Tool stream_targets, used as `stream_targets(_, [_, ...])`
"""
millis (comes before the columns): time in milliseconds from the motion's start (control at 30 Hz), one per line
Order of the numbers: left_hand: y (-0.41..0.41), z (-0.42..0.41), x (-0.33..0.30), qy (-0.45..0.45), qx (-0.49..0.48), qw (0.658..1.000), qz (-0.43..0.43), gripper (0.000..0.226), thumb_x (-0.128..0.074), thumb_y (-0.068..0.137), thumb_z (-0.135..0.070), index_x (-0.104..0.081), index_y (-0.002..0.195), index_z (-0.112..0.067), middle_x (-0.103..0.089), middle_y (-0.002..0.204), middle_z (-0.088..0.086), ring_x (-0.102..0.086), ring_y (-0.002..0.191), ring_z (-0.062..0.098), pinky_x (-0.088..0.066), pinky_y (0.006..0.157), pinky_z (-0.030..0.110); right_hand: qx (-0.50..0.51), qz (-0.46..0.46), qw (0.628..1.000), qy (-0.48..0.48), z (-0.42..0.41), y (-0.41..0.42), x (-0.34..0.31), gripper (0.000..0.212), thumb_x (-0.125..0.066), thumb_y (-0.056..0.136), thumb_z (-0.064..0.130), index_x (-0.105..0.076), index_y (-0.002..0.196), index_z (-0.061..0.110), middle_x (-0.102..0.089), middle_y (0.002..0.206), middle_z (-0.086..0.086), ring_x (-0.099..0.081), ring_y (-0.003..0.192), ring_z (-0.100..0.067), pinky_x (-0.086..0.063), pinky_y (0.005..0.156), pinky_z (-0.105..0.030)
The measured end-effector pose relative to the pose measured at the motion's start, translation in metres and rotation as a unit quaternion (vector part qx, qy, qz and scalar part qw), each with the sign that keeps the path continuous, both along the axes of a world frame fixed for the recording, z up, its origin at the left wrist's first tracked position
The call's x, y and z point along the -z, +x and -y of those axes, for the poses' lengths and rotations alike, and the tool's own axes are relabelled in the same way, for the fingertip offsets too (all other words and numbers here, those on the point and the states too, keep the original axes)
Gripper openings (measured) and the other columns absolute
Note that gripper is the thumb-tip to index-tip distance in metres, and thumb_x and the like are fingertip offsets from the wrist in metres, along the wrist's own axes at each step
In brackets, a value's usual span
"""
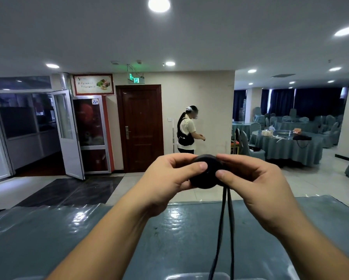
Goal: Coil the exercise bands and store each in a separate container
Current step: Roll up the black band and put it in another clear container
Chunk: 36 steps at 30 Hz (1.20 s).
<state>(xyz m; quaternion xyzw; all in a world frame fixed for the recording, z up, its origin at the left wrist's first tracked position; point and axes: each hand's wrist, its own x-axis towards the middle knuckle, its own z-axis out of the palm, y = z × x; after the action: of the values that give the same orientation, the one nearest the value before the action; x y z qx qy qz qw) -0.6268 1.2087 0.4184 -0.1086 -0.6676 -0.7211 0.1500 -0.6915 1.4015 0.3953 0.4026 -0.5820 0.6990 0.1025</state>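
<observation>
Exercise band (206, 171): black, wound into a tight round coil, held in the air between both hands above the far edge of the tabletop (179, 229). Left hand (169, 178) pinches the coil's left side, thumb on its face; right hand (256, 178) pinches the right side. Two loose strands hang down toward the near edge. Tabletop: glossy teal cover. Room: dining hall, brown door (141, 128), round table (286, 146), standing person (186, 130).

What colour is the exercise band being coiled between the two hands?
Black, both the coil and its hanging tail; the head view shows it.
</observation>
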Motion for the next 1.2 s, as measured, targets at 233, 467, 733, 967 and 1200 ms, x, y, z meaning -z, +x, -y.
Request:
stream_targets(233, [-0.005, -0.009, 0.008, 0.048, 0.005, 0.999, 0.008, 0.017, -0.070, 0.094, -0.008, -0.078, 0.109, -0.007, -0.077, 0.110, 0.020, -0.076, 0.100, 0.029, -0.062, 0.084, 0.033, 0.014, 0.015, 0.999, -0.027, 0.003, -0.006, 0.004, 0.035, -0.080, 0.083, 0.003, -0.082, 0.110, 0.026, -0.082, 0.104, 0.003, -0.079, 0.100, -0.014, -0.060, 0.084, -0.020])
stream_targets(467, [-0.011, -0.011, 0.005, 0.022, -0.034, 0.999, -0.010, 0.023, -0.073, 0.095, -0.017, -0.076, 0.114, -0.005, -0.073, 0.118, 0.024, -0.070, 0.113, 0.039, -0.053, 0.104, 0.055, 0.006, 0.017, 0.999, -0.037, 0.004, -0.007, 0.001, 0.033, -0.083, 0.081, 0.015, -0.081, 0.111, 0.027, -0.082, 0.104, -0.001, -0.079, 0.102, -0.019, -0.063, 0.086, -0.030])
stream_targets(733, [-0.008, -0.006, 0.003, -0.016, -0.015, 1.000, 0.008, 0.021, -0.070, 0.094, -0.005, -0.075, 0.115, -0.001, -0.076, 0.114, 0.020, -0.075, 0.101, 0.024, -0.063, 0.083, 0.031, -0.002, 0.014, 1.000, 0.015, -0.005, -0.010, 0.001, 0.033, -0.077, 0.087, -0.004, -0.080, 0.114, 0.015, -0.083, 0.103, 0.000, -0.079, 0.098, -0.014, -0.061, 0.084, -0.022])
stream_targets(967, [-0.012, -0.013, 0.012, 0.061, 0.004, 0.998, -0.005, 0.024, -0.073, 0.090, -0.010, -0.075, 0.113, -0.002, -0.076, 0.110, 0.020, -0.075, 0.102, 0.029, -0.062, 0.090, 0.037, 0.021, 0.006, 0.998, -0.052, 0.002, -0.005, 0.001, 0.031, -0.081, 0.085, 0.005, -0.082, 0.104, 0.030, -0.083, 0.101, 0.005, -0.079, 0.099, -0.012, -0.060, 0.085, -0.020])
stream_targets(1200, [-0.007, -0.002, 0.009, -0.071, -0.014, 0.997, -0.008, 0.026, -0.073, 0.090, -0.001, -0.075, 0.116, -0.004, -0.077, 0.112, 0.017, -0.075, 0.102, 0.024, -0.061, 0.087, 0.031, 0.021, -0.011, 0.999, 0.034, -0.005, -0.009, 0.000, 0.032, -0.081, 0.086, 0.002, -0.082, 0.109, 0.025, -0.083, 0.101, 0.005, -0.079, 0.098, -0.013, -0.061, 0.089, -0.025])
